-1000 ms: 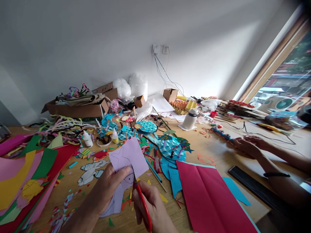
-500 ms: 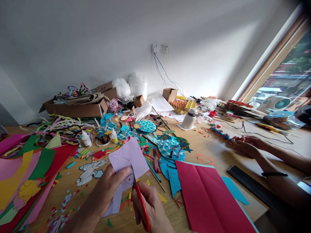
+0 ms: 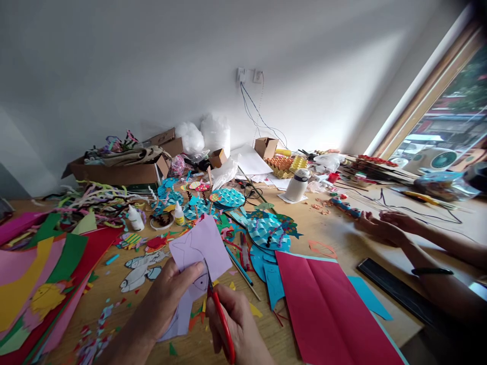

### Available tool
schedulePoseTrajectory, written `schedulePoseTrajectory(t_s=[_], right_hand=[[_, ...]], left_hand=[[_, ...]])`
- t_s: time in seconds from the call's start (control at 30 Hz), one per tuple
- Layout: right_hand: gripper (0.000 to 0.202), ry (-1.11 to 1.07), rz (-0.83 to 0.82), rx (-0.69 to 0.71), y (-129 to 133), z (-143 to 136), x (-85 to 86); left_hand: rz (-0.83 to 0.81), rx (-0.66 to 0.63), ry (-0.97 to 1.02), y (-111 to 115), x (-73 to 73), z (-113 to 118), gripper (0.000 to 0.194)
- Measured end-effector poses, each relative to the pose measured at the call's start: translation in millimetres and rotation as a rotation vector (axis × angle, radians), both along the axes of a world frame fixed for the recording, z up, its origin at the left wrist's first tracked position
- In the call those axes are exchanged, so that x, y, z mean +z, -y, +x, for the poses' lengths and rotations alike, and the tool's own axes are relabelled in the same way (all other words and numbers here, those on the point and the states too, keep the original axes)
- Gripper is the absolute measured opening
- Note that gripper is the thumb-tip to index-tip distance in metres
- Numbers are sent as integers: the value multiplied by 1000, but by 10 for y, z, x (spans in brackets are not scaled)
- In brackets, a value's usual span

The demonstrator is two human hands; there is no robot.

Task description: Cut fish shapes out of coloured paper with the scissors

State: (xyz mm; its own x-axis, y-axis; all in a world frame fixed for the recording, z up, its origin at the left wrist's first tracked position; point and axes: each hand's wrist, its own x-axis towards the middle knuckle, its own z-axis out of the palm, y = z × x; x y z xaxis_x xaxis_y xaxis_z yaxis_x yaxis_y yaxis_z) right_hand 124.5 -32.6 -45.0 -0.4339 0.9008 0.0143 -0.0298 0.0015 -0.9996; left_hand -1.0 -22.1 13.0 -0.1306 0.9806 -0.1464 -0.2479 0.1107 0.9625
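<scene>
A sheet of lilac paper (image 3: 215, 238) with a fish outline drawn on it is pinched in my left hand (image 3: 167, 291), thumb on top. My right hand (image 3: 234, 317) grips a pair of scissors (image 3: 224, 322) with red handles. Its blades point up and away from me and lie on the paper along the drawn line, right of my left thumb. A strip of the lilac paper hangs below, towards my left wrist. Fish cut-outs (image 3: 135, 276) in white paper lie left of my left hand. Small paper scraps are scattered under both hands.
Coloured paper sheets (image 3: 81, 253) are piled at the left, and a folded red sheet (image 3: 327, 304) lies right. Glue bottles (image 3: 136, 218), blue woven paper discs (image 3: 262, 230) and a white flask (image 3: 297, 186) stand or lie beyond. At the right are another person's hands (image 3: 384, 225).
My hands, the paper and the scissors have hardly moved. The other person's hands at the right have shifted a little, with the fingers opening.
</scene>
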Motion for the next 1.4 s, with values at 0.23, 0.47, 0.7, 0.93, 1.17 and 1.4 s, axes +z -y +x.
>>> schedulePoseTrajectory(t_s=[0.23,0.47,0.7,0.93,1.17,1.4], right_hand=[[42,-48,-34,7,3,-2,77],[39,-13,-35,-6,3,13,38],[33,43,23,-21,-4,37,-31],[33,68,56,-17,-12,44,-35],[28,44,28,2,-8,37,-12],[27,29,-26,1,0,44,0]], left_hand=[[-19,-68,3,-5,-59,6,30],[-2,-30,-6,15,-68,32,20],[-9,-70,-11,-10,-67,14,22],[-28,-55,23,5,-101,-25,21],[1,1,-1,-7,-98,-30,26],[-16,-40,-27,-16,-97,-50,17]])
